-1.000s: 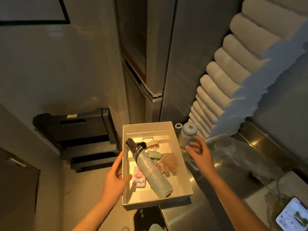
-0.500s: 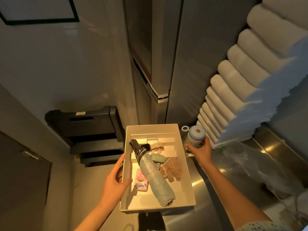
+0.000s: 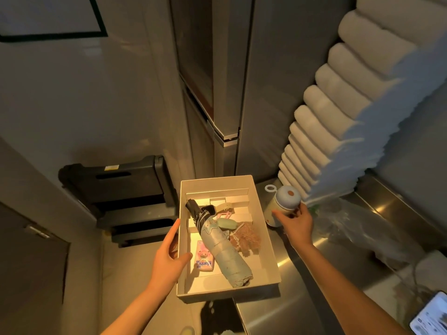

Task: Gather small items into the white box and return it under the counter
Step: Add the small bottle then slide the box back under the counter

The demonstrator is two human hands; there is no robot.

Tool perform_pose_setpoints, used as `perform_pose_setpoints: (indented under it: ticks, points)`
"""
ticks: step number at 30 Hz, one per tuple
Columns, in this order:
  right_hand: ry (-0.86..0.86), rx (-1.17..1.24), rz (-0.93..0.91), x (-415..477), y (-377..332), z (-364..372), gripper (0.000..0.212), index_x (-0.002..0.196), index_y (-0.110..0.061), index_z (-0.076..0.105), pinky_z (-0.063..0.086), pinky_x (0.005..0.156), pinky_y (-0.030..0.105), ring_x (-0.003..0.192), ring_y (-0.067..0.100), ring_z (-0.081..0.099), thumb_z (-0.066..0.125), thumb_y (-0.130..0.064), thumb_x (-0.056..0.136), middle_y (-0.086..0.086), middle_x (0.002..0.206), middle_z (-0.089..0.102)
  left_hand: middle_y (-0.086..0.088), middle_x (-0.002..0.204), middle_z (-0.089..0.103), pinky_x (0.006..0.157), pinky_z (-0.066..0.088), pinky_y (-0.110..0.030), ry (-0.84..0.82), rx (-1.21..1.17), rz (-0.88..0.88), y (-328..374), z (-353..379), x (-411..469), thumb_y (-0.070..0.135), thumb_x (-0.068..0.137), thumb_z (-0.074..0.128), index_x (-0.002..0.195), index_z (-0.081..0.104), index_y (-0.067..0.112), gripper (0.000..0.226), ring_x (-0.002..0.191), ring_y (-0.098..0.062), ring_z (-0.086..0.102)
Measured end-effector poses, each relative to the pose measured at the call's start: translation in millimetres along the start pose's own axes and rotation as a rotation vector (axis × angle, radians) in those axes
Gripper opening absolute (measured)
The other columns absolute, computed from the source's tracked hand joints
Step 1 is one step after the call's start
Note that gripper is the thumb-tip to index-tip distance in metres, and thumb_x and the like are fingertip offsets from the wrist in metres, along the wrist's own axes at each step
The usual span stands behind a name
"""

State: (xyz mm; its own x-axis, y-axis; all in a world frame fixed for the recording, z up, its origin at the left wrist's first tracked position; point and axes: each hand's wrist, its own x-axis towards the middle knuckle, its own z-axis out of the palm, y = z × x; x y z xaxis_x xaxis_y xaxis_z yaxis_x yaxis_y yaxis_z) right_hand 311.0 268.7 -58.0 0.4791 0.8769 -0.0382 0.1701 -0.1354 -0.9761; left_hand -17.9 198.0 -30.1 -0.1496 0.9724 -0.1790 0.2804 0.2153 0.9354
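The white box (image 3: 269, 250) sits half over the left edge of the steel counter (image 3: 314, 274). Inside lie a folded pale-blue umbrella (image 3: 225, 252), a pink tissue packet (image 3: 204, 262), a mint-green case (image 3: 226, 224), a brown furry item (image 3: 245, 239) and a watch (image 3: 223, 206). My left hand (image 3: 169, 257) grips the box's left wall, thumb inside. My right hand (image 3: 296, 224) holds a small pale bottle with a blue lid (image 3: 284, 200), standing tilted just right of the box.
A tall steel fridge (image 3: 225, 93) stands behind the box. Stacked white towels (image 3: 338, 117) rise at the right, with a clear plastic bag (image 3: 358, 226) below them. A phone (image 3: 430, 315) lies at the counter's near right. A black folded cart (image 3: 121, 184) leans on the left wall.
My right hand went from reaching toward the bottle to closing round it, and the bottle now tilts. My left hand kept its grip on the box's left wall.
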Motion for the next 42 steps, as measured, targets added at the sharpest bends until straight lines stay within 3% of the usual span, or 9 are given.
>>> perform_pose_setpoints:
  ticks: [2,6,11,15,22,25,31,36,42]
  points:
    - [0.034,0.028,-0.004,-9.6,-16.0,-7.3,0.060,0.115,-0.030,0.058,0.050,0.093,0.032,0.110,0.016,0.061,0.086,-0.015,0.065,-0.009,0.111,0.065,0.012,0.129,0.049,0.078,0.048,-0.018,0.000,0.002,0.007,-1.1,0.4,0.0,-0.002,0.077,0.073,0.128,0.035,0.051,0.083,0.112,-0.009,0.049]
    - [0.073,0.013,-0.096,-26.6,-63.6,-19.0,0.071,0.126,-0.031,0.054,0.042,0.091,0.023,0.110,0.005,0.056,0.087,-0.026,0.063,-0.013,0.121,0.061,0.006,0.139,0.048,0.091,0.050,-0.039,-0.005,0.004,-0.003,-2.0,0.5,0.3,-0.001,0.077,0.074,0.129,0.034,0.053,0.085,0.124,-0.020,0.048]
    - [-0.005,0.071,-0.211,-45.1,-113.8,-7.6,0.075,0.131,-0.033,0.051,0.045,0.094,0.025,0.114,0.003,0.056,0.086,-0.031,0.064,-0.016,0.125,0.060,0.004,0.141,0.048,0.074,0.046,-0.010,-0.056,-0.018,0.015,-4.3,-2.8,1.7,0.003,0.075,0.076,0.126,0.032,0.059,0.088,0.125,-0.021,0.048]
    - [-0.133,0.095,-0.277,-59.5,-126.1,24.7,0.065,0.123,-0.037,0.054,0.049,0.081,0.008,0.108,-0.006,0.058,0.084,-0.023,0.068,-0.025,0.115,0.062,0.005,0.144,0.045,0.090,0.047,-0.027,-0.109,-0.047,0.030,-3.0,-6.8,1.1,0.006,0.077,0.075,0.125,0.030,0.063,0.087,0.129,-0.021,0.045]
    - [-0.177,-0.063,-0.156,-64.0,-101.0,97.6,0.075,0.133,-0.033,0.045,0.041,0.074,0.002,0.098,-0.003,0.057,0.084,-0.031,0.068,-0.024,0.115,0.055,0.029,0.120,0.047,0.070,0.049,-0.005,-0.162,-0.118,0.035,-0.2,-10.4,0.1,0.004,0.078,0.074,0.127,0.031,0.057,0.085,0.098,0.009,0.052]
    - [-0.152,-0.104,-0.188,-59.7,-90.6,114.0,0.073,0.116,-0.062,0.038,0.039,0.070,-0.003,0.094,-0.014,0.056,0.083,-0.026,0.070,-0.042,0.103,0.051,0.032,0.119,0.045,0.080,0.048,-0.013,-0.160,-0.133,0.028,0.4,-9.9,-0.4,0.003,0.079,0.073,0.129,0.031,0.055,0.084,0.100,0.009,0.050]
    - [-0.080,-0.171,-0.128,-50.2,-66.4,126.6,0.069,0.125,-0.035,0.044,0.048,0.088,0.024,0.102,0.009,0.058,0.084,-0.024,0.070,-0.013,0.116,0.057,0.031,0.118,0.049,0.077,0.055,-0.018,-0.161,-0.158,0.020,-2.6,-10.3,0.0,-0.002,0.079,0.071,0.132,0.032,0.051,0.085,0.101,0.007,0.056]
    - [-0.068,-0.220,-0.111,-50.2,-53.6,128.8,0.062,0.123,-0.025,0.048,0.047,0.078,0.018,0.100,0.015,0.060,0.083,-0.024,0.071,-0.004,0.114,0.060,0.033,0.115,0.051,0.076,0.055,-0.016,-0.164,-0.159,-0.014,-5.4,-9.3,2.3,0.000,0.078,0.072,0.131,0.031,0.055,0.086,0.096,0.014,0.057]
    - [-0.052,-0.229,-0.107,-56.2,-47.5,124.3,0.068,0.127,-0.024,0.045,0.052,0.088,0.030,0.105,0.015,0.059,0.083,-0.027,0.071,-0.004,0.119,0.058,0.038,0.111,0.048,0.060,0.045,-0.001,-0.155,-0.143,-0.018,-9.1,-6.0,4.7,-0.001,0.077,0.073,0.136,0.032,0.048,0.086,0.091,0.032,0.048]
